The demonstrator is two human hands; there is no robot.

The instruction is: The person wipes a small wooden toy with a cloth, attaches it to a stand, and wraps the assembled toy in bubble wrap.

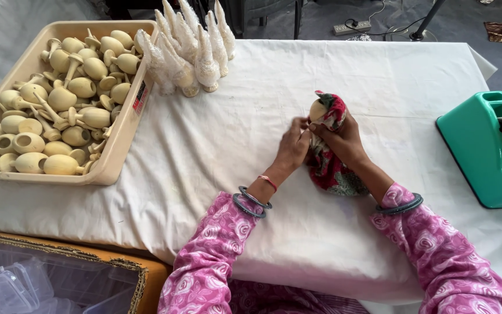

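My right hand [344,141] grips a pale wooden egg-shaped piece [318,109] wrapped in a red and green patterned cloth [329,168] over the middle of the white-covered table [262,75]. The rounded end of the piece pokes out of the cloth at the top. My left hand [293,146] presses against the cloth from the left, fingers pinched at the stem side. Both wrists wear dark bangles, and the sleeves are pink with a rose print.
A beige plastic tray [124,125] full of several pale wooden goblet-like pieces sits at the left. Several wrapped pieces [193,49] stand in a cluster beside it. A teal tape dispenser [486,151] is at the right edge. Clear plastic boxes [18,282] lie lower left.
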